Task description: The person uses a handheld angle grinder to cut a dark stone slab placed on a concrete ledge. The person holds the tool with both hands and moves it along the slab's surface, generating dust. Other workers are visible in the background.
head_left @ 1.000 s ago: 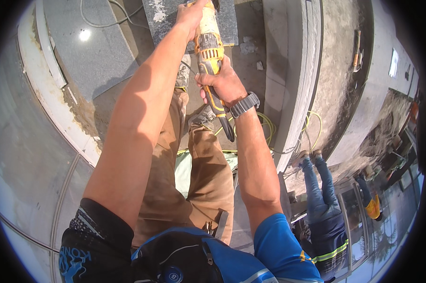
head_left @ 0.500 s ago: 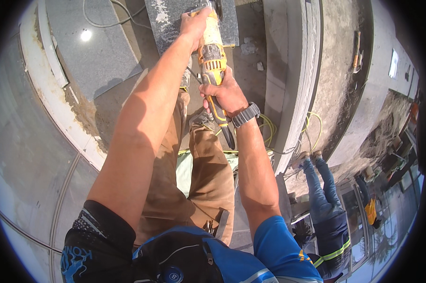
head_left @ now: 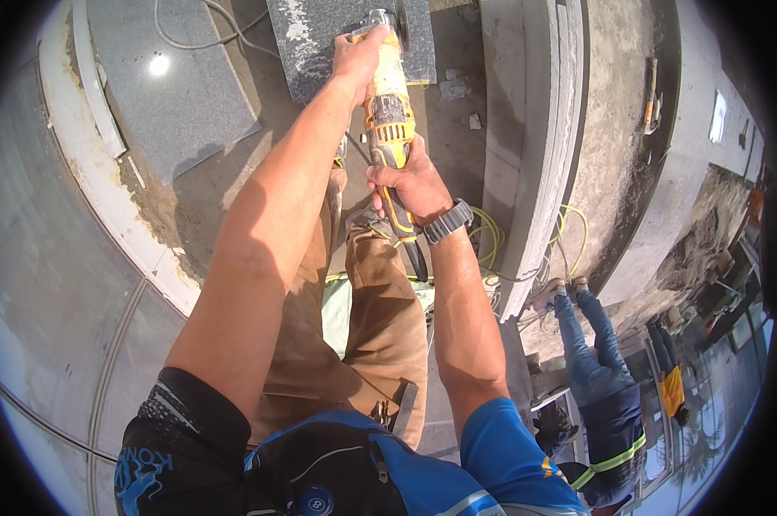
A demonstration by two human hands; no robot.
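Note:
My left hand (head_left: 356, 62) grips the front of a dusty yellow-and-black angle grinder (head_left: 389, 125), just behind its metal head and disc. My right hand (head_left: 410, 185) is wrapped round its rear body, above the hanging black cord; a dark watch is on that wrist. The grinder's head is over a dark speckled stone slab (head_left: 302, 69) with white scuffs at the top of the view; whether the disc touches it, I cannot tell. My feet are largely hidden behind the tool and my arms.
A grey slab (head_left: 148, 103) and grey cable lie left. A concrete ledge (head_left: 535, 129) runs right, with a tool (head_left: 651, 95) beyond it. Yellow hoses (head_left: 492, 232) lie coiled below. A co-worker in jeans (head_left: 586, 353) and a person in yellow (head_left: 672, 387) are at right.
Both my hands and the grinder have shifted slightly toward me and to the right, showing more of the metal head. The grip is the same.

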